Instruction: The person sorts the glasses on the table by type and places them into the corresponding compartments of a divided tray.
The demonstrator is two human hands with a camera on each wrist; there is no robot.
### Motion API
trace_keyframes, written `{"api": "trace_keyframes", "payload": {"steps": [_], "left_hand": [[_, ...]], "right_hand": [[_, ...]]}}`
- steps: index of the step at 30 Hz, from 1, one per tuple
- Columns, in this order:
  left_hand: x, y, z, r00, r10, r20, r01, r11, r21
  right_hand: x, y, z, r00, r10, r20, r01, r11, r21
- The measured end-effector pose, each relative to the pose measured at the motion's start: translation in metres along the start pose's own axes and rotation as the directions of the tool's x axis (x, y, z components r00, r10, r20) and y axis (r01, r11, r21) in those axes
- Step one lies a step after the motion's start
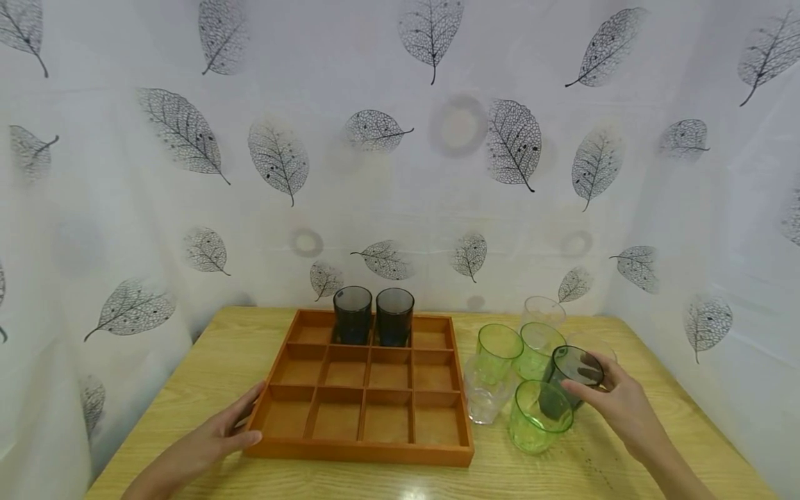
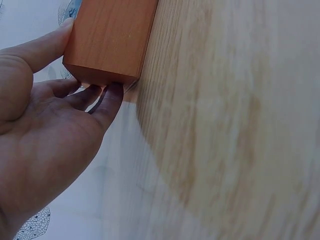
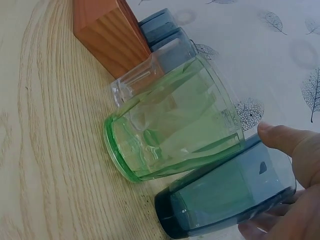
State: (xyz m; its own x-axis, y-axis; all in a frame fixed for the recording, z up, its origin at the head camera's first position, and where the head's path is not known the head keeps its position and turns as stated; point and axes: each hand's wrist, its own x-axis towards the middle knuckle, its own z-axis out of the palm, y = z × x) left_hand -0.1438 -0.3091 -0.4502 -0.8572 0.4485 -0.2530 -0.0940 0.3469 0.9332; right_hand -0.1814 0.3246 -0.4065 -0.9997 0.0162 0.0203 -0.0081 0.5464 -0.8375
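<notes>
A brown wooden divided box (image 1: 359, 450) lies on the table, its compartments facing up. Two dark grey glasses (image 1: 353, 316) stand side by side in the middle two compartments of its back row. My left hand (image 1: 219, 434) holds the box's front left corner, thumb on one face and fingers on another, as the left wrist view (image 2: 55, 112) shows. My right hand (image 1: 619, 403) grips a third dark glass (image 3: 225, 192) near its rim, thumb on one side and fingers on the other. Whether its base touches the table I cannot tell. A green glass (image 3: 170, 125) stands right beside it.
Two more green glasses (image 1: 500, 340) stand behind, right of the box. Clear glasses (image 1: 484, 406) stand among them, one by the box's right side and others at the back. The wooden table (image 1: 200, 361) meets a white leaf-print curtain (image 1: 400, 208) at the back and sides.
</notes>
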Motion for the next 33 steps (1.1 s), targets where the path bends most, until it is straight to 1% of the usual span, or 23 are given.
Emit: {"api": "trace_keyframes", "payload": {"steps": [3, 7, 10, 14, 17, 20, 24, 27, 30, 33], "left_hand": [[0.000, 0.000, 0.000, 1.000, 0.002, -0.007, -0.002, 1.000, 0.003], [0.000, -0.001, 0.000, 1.000, 0.012, 0.000, -0.012, 1.000, -0.002], [0.001, -0.002, -0.001, 1.000, 0.014, 0.005, -0.014, 1.000, -0.007], [0.001, -0.003, -0.001, 1.000, 0.005, 0.001, -0.005, 1.000, -0.007], [0.001, -0.003, -0.001, 1.000, 0.005, -0.003, -0.005, 1.000, -0.003], [0.001, -0.002, 0.000, 1.000, 0.007, -0.003, -0.007, 1.000, -0.002], [0.001, 0.000, 0.000, 1.000, 0.000, 0.007, 0.000, 1.000, -0.009], [0.001, -0.001, 0.000, 1.000, -0.011, 0.009, 0.011, 1.000, -0.012], [0.001, -0.001, -0.001, 1.000, -0.022, 0.008, 0.022, 1.000, -0.016], [0.001, -0.002, -0.001, 1.000, -0.025, 0.011, 0.025, 0.999, -0.020]], "right_hand": [[-0.001, 0.000, 0.001, 1.000, -0.005, -0.019, 0.005, 1.000, 0.004], [-0.004, 0.001, 0.001, 0.998, -0.025, -0.051, 0.025, 1.000, -0.001], [-0.006, 0.000, -0.001, 0.994, -0.066, -0.091, 0.064, 0.998, -0.016], [-0.008, -0.005, -0.007, 0.980, -0.130, -0.148, 0.126, 0.991, -0.035], [-0.010, -0.012, -0.012, 0.974, -0.152, -0.166, 0.146, 0.988, -0.048], [-0.012, -0.021, -0.018, 0.970, -0.160, -0.183, 0.149, 0.986, -0.070], [-0.013, -0.032, -0.025, 0.956, -0.181, -0.229, 0.162, 0.982, -0.102], [-0.011, -0.041, -0.029, 0.949, -0.194, -0.250, 0.170, 0.979, -0.113], [-0.009, -0.050, -0.032, 0.952, -0.185, -0.244, 0.158, 0.979, -0.126], [-0.007, -0.059, -0.034, 0.960, -0.165, -0.225, 0.139, 0.982, -0.127]]}}
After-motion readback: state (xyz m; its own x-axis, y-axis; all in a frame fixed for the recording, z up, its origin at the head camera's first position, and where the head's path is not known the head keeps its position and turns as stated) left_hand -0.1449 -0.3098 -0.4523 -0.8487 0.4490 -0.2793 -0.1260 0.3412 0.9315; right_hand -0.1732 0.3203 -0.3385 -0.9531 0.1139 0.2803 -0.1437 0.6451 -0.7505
